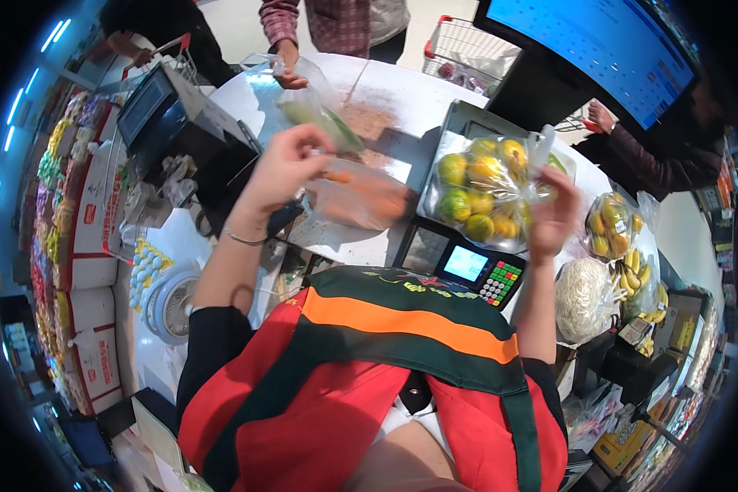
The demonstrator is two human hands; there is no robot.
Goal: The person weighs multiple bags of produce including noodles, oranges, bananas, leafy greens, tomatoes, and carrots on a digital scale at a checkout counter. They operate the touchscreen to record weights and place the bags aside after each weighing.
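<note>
My left hand (292,163) pinches its thumb and fingers together at the top of a clear plastic bag of carrots (363,200), which lies on the white counter (369,245). At a digital scale, my right hand (553,212) is curved against the right side of a knotted clear bag of yellow-green citrus fruit (483,184). Whether those fingers grip the bag's neck cannot be told. The bag rests on the scale's metal pan (446,138). Below it are a lit display (465,264) and a keypad (499,281).
Across the counter, another person's hand (290,71) is at a bag of a long green vegetable (326,120). A black terminal (178,129) stands left, a monitor (596,49) upper right. Rightward lie bagged fruit (612,224), noodle-like pale strands (584,298) and bananas (632,277).
</note>
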